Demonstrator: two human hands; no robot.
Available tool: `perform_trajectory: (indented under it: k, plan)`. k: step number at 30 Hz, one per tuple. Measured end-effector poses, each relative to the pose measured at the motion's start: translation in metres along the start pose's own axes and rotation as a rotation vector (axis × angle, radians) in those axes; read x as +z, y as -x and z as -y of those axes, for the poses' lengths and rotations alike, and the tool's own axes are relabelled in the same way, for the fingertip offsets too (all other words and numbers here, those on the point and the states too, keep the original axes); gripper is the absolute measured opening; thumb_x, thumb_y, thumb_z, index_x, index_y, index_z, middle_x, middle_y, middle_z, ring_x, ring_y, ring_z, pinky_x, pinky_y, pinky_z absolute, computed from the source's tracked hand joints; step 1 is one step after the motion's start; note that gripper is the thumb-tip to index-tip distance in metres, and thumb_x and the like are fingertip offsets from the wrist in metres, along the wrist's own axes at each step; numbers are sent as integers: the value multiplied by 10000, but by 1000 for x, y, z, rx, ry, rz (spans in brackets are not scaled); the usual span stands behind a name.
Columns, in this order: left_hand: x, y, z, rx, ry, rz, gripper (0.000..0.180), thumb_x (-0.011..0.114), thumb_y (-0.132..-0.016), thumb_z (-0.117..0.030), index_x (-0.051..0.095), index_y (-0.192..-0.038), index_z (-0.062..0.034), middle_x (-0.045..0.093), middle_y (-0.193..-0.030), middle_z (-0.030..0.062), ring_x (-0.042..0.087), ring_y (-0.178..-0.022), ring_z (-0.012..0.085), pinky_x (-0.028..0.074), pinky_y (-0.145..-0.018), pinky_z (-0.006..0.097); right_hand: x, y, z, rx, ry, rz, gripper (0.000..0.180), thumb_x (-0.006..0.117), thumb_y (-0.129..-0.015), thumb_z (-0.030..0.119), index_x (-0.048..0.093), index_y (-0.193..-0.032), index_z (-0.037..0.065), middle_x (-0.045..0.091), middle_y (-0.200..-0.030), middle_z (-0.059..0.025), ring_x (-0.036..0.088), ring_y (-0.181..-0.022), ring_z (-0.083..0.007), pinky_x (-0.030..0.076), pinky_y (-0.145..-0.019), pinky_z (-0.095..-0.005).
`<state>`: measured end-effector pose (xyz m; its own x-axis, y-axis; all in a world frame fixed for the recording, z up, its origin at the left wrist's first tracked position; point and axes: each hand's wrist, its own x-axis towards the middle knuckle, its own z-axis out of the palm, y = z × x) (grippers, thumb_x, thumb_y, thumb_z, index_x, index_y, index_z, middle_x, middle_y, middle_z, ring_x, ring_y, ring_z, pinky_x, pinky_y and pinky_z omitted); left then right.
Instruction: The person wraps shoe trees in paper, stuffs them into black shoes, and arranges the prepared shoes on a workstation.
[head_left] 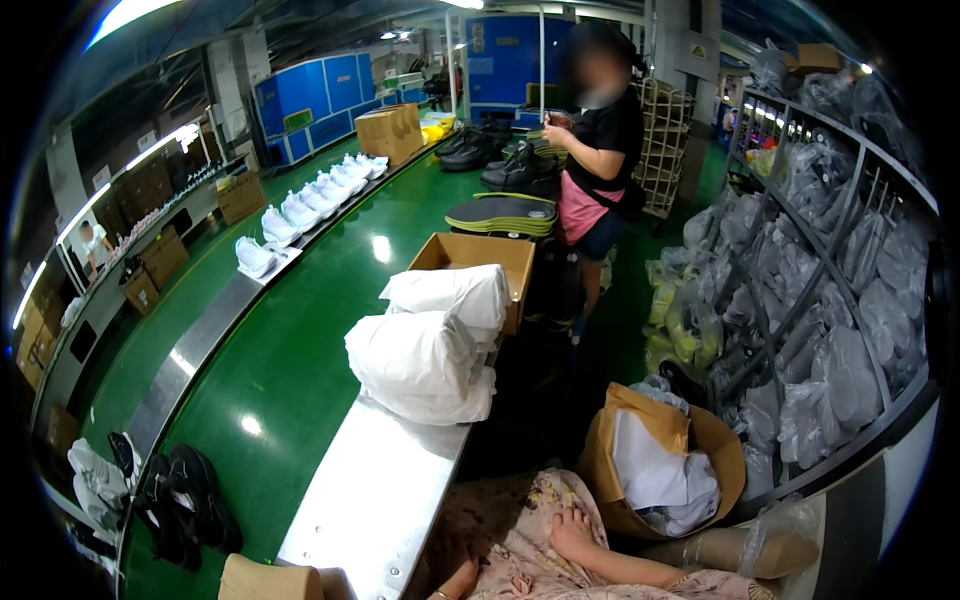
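green tabletop (300,340) runs ahead of you, with a bare metal strip (370,500) along its near edge. your right hand (573,532) lies flat on your floral lap cloth (520,550), fingers loosely spread, holding nothing. your left hand (455,578) is only partly in view at the lower edge, so you cannot tell its grip. just beside your right hand stands a brown paper sack (690,440) with white paper inside. two stuffed white bags (425,360) sit on the table ahead, touching an open cardboard box (475,255). further off, another person (600,150) handles dark shoes.
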<state>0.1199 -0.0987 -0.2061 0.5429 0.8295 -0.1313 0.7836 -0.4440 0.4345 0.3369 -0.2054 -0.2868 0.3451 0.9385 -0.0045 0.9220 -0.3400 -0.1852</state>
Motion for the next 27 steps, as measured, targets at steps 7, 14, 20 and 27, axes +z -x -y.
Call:
perform_trajectory:
  k: [7,14,20,27]
  plan:
    - [44,-3,34,63,-108,-126,550,509,-822,-374,423,-1221,-5,334,-1332,227,311,-1209,411,250,-989,531,-4,0,2,-9,-10,-26,273,515,-727,198,541,-918,4,482,-993,-189,442,-956,-356,354,-781,-497]
    - [51,-7,40,107,-176,-168,573,481,-838,-379,411,-1236,28,322,-1338,270,324,-1198,433,244,-1004,523,-9,-2,4,10,-51,37,284,509,-742,197,540,-958,14,488,-1038,-200,440,-991,-359,344,-800,-500]
    - [45,-6,34,87,-117,-184,552,486,-832,-374,436,-1212,23,364,-1297,267,359,-1156,432,278,-973,524,-3,-1,1,27,-24,45,284,495,-751,196,541,-966,18,488,-1041,-200,440,-991,-357,344,-797,-495]
    - [52,-5,39,124,-214,-205,522,488,-831,-379,461,-1180,7,377,-1292,261,376,-1145,424,286,-966,531,0,0,0,-12,-16,-45,270,521,-722,197,533,-916,11,487,-986,-185,441,-946,-351,357,-780,-493]
